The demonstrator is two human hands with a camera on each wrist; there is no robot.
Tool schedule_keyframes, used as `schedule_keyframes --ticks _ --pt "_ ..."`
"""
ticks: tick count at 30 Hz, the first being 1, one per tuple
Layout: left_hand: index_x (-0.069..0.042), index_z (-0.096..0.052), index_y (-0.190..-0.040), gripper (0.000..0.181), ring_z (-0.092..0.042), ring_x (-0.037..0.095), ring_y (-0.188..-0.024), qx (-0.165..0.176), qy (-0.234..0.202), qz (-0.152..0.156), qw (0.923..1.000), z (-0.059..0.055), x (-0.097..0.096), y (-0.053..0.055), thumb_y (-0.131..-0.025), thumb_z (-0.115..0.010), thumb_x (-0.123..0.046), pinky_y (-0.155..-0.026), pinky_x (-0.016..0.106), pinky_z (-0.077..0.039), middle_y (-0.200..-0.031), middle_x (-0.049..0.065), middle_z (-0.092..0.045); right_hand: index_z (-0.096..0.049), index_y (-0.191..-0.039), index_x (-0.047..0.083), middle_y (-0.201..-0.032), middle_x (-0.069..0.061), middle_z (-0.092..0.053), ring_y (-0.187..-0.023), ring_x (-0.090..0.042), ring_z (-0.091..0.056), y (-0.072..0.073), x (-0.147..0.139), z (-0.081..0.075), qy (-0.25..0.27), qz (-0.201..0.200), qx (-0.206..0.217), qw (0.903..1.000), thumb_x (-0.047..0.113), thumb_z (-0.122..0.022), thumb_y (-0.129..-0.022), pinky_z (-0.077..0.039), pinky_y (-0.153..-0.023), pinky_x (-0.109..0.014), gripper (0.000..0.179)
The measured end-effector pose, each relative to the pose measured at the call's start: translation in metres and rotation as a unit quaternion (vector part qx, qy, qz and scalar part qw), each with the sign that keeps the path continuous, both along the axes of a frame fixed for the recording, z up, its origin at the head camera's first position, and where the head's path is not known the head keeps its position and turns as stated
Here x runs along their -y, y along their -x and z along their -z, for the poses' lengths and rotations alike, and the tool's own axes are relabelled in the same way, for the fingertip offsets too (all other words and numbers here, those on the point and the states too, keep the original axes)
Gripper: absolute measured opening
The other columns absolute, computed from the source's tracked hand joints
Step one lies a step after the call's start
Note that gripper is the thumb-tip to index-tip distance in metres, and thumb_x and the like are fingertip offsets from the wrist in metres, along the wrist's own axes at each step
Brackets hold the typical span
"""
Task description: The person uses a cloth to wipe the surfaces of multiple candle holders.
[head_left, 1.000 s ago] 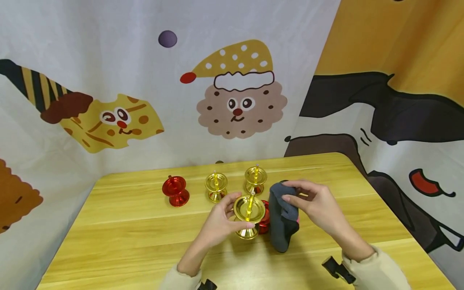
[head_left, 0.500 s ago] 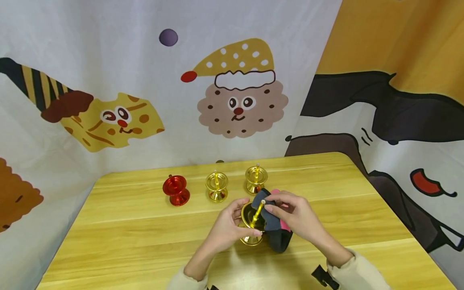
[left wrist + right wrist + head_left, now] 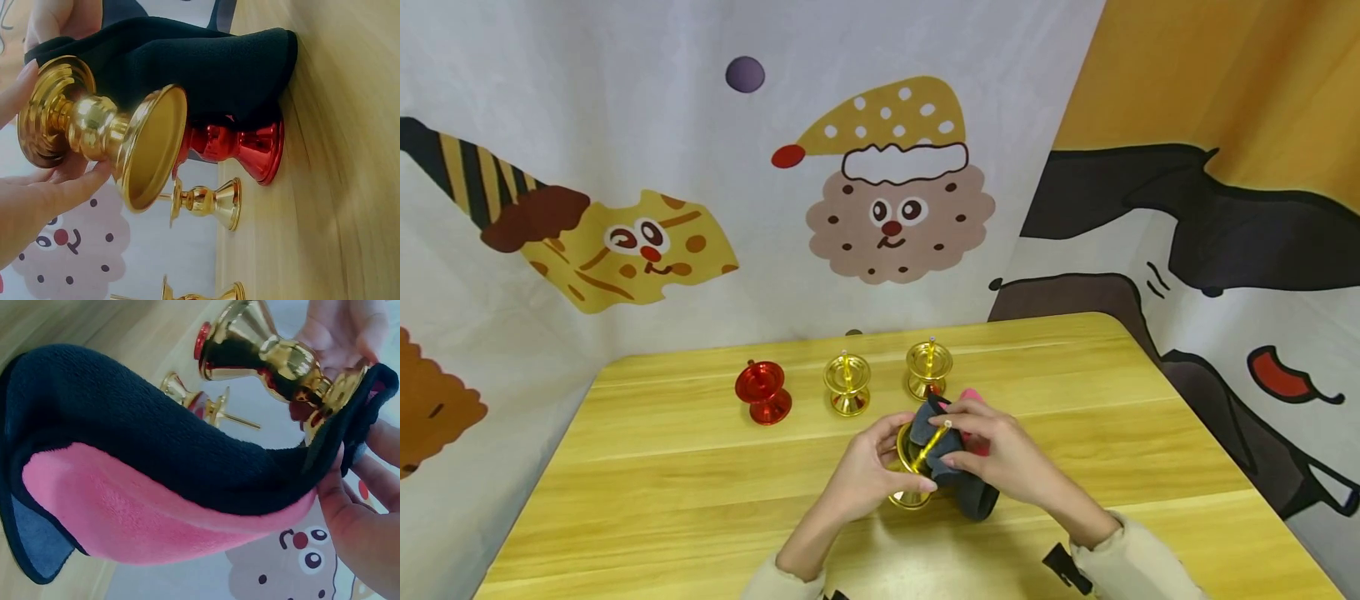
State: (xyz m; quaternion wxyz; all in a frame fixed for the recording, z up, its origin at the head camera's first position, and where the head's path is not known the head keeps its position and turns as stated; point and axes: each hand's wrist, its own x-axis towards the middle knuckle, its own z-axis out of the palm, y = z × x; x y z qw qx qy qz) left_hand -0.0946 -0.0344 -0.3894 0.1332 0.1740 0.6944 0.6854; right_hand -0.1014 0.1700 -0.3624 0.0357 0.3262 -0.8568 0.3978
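Observation:
My left hand (image 3: 863,468) holds a shiny gold candle holder (image 3: 94,125), thumb and fingers around its upper dish. The holder is raised off the table and tilted, its wide base showing in the left wrist view. A gold spike (image 3: 934,446) rises from the dish. With bent fingers, my right hand (image 3: 1003,454) pinches a cloth (image 3: 169,425), dark grey on one side and pink on the other, against the inside of the dish beside the spike. The cloth's loose end hangs toward the table. Behind holder and cloth stands a red candle holder (image 3: 262,153), hidden in the head view.
At the back of the wooden table (image 3: 662,483) stand another red candle holder (image 3: 763,387) on the left and two gold ones, one central (image 3: 847,383) and one farther right (image 3: 928,367). A cartoon-printed curtain (image 3: 700,150) hangs behind the table.
The cloth has moved left from beside the gold candle holder into its dish, carried by my right hand. The candle holder has tipped toward the right in my left hand.

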Motion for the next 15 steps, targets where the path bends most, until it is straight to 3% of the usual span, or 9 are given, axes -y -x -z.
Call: schedule_keyframes --ticks 11,15 --pt "0.001 -0.041 -0.131 0.074 -0.054 0.027 -0.108 -0.021 0.049 -0.017 0.9984 -0.0011 -0.0013 -0.0005 -0.070 -0.080 -0.016 -0.090 0.039 -0.046 -0.122 0.016 -0.055 -0.066 -0.103 0.006 -0.107 -0.010 -0.063 -0.092 -0.021 -0.058 0.0023 0.0039 0.0094 0.040 0.026 -0.009 0.9988 -0.002 -0.075 -0.071 -0.051 -0.072 -0.028 0.034" --pt "-0.003 -0.044 -0.130 0.071 -0.055 0.026 -0.107 -0.034 0.062 -0.018 0.9973 -0.0006 -0.0023 -0.0001 -0.071 -0.079 -0.018 -0.089 0.040 -0.047 -0.120 0.012 -0.057 -0.065 -0.101 0.004 -0.101 -0.009 -0.063 -0.083 -0.013 -0.057 0.0026 0.0037 0.0110 0.082 0.021 0.045 0.9954 -0.004 -0.072 -0.074 -0.052 -0.066 -0.026 0.029"
